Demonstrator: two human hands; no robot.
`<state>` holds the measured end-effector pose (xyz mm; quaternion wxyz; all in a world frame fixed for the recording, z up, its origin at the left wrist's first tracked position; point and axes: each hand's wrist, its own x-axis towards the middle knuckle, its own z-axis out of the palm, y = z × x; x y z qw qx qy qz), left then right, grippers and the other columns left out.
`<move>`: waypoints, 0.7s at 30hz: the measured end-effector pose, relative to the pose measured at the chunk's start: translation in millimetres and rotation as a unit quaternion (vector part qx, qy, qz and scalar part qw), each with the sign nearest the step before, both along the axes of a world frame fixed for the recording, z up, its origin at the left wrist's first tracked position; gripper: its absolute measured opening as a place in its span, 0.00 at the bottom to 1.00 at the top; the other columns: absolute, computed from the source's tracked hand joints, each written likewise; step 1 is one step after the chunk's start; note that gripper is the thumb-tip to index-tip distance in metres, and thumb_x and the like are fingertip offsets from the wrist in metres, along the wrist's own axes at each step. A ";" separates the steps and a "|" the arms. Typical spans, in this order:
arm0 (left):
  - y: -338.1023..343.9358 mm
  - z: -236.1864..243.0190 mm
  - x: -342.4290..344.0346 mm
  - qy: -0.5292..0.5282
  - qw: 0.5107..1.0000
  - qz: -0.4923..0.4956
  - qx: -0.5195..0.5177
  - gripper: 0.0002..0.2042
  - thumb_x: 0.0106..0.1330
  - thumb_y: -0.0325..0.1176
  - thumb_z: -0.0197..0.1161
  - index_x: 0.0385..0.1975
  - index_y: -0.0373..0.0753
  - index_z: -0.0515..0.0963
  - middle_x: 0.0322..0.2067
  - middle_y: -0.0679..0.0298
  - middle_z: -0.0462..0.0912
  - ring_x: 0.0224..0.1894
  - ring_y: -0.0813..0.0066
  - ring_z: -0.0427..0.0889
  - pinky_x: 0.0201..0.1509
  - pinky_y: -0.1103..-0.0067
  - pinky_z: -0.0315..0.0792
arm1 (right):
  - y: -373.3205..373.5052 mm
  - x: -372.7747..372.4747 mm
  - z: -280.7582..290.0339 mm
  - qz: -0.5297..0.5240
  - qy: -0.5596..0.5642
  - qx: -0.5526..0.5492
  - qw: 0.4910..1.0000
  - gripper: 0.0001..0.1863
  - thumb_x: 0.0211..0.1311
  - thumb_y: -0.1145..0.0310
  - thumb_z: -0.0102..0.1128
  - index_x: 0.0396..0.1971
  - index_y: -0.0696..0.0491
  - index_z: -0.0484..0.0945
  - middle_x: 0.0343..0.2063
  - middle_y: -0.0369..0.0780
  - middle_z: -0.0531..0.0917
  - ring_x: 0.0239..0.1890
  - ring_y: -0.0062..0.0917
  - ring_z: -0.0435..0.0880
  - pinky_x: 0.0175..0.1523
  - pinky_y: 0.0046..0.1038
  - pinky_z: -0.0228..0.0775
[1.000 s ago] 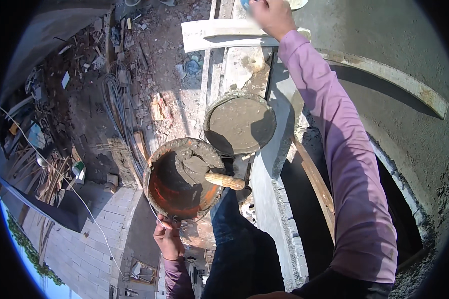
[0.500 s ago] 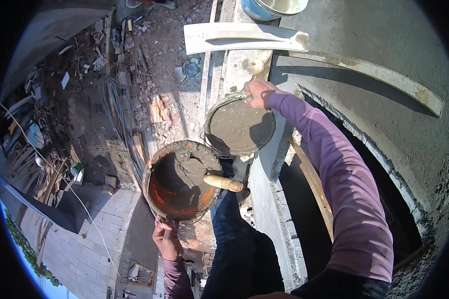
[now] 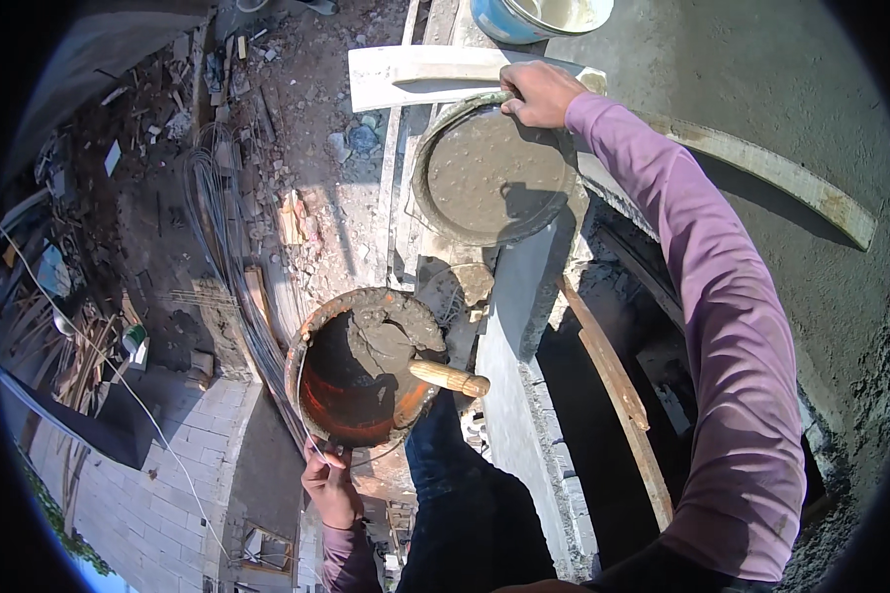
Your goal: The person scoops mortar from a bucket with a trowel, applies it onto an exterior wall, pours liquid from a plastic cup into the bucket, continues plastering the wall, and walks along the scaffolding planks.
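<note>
My right hand [image 3: 540, 94] is closed on the far rim of a round bucket [image 3: 420, 170] filled almost to the top with wet grey mortar [image 3: 483, 163]. That bucket is over the wall ledge. Lower left, my left hand [image 3: 332, 489] has its fingers closed around the wire handle [image 3: 304, 403] of an orange bucket [image 3: 318, 405] crusted with mortar. Grey mortar lies inside this second bucket too. A trowel's wooden handle [image 3: 450, 378] sticks out over its right side; its blade is hidden in the mortar.
A white plastering float [image 3: 420, 67] lies across the ledge beyond the mortar bucket. Farther back stands a blue-and-white bucket [image 3: 509, 22]. A long board [image 3: 771, 163] rests on the grey surface at right. Below it are a dark opening and wooden planks [image 3: 613, 381]. Rubble and wires [image 3: 208, 203] lie far below at left.
My right hand has shifted the full mortar bucket away from me and slightly right, widening the gap between the two buckets. The orange bucket in my left hand is slightly nearer me.
</note>
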<state>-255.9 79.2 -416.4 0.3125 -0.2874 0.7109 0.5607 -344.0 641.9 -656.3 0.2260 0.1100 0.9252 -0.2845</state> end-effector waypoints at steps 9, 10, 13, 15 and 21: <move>21.2 -3.8 -0.7 0.022 0.999 -0.021 0.013 0.09 0.57 0.14 0.57 0.21 0.38 0.73 0.53 0.62 0.66 0.43 0.77 0.72 0.53 0.76 0.68 | 58.9 -72.2 22.4 -0.334 0.179 0.113 0.918 0.12 0.60 0.69 0.58 0.40 0.60 0.73 0.35 0.52 0.82 0.33 0.34 0.84 0.35 0.32 0.71; 21.2 -6.3 0.6 0.031 0.998 -0.046 0.008 0.09 0.57 0.14 0.57 0.21 0.38 0.73 0.53 0.63 0.66 0.42 0.77 0.71 0.52 0.77 0.68 | 60.7 -73.8 9.4 -0.346 0.163 0.125 0.915 0.12 0.60 0.70 0.58 0.41 0.60 0.72 0.35 0.52 0.82 0.33 0.34 0.84 0.35 0.32 0.71; 42.2 -5.8 -0.6 0.042 0.997 -0.068 0.014 0.09 0.58 0.15 0.59 0.21 0.38 0.74 0.48 0.64 0.68 0.43 0.78 0.71 0.51 0.79 0.66 | 64.1 -71.5 -5.7 -0.385 0.164 0.135 0.898 0.12 0.61 0.70 0.57 0.42 0.60 0.71 0.36 0.52 0.82 0.33 0.34 0.84 0.34 0.31 0.71; 49.5 -3.8 -1.8 0.028 0.999 -0.002 0.029 0.09 0.59 0.16 0.61 0.21 0.38 0.74 0.45 0.65 0.70 0.43 0.79 0.70 0.50 0.78 0.66 | 73.3 -72.6 -3.4 -0.417 0.200 0.110 0.880 0.13 0.61 0.71 0.56 0.43 0.60 0.71 0.36 0.52 0.82 0.33 0.33 0.84 0.34 0.30 0.71; 49.9 4.1 -9.7 0.012 0.997 -0.079 0.021 0.09 0.57 0.16 0.61 0.21 0.40 0.75 0.39 0.66 0.74 0.51 0.73 0.69 0.59 0.73 0.63 | 89.3 -18.4 51.5 -0.578 0.314 -0.240 0.714 0.13 0.63 0.73 0.54 0.46 0.60 0.69 0.36 0.53 0.82 0.33 0.33 0.84 0.33 0.29 0.71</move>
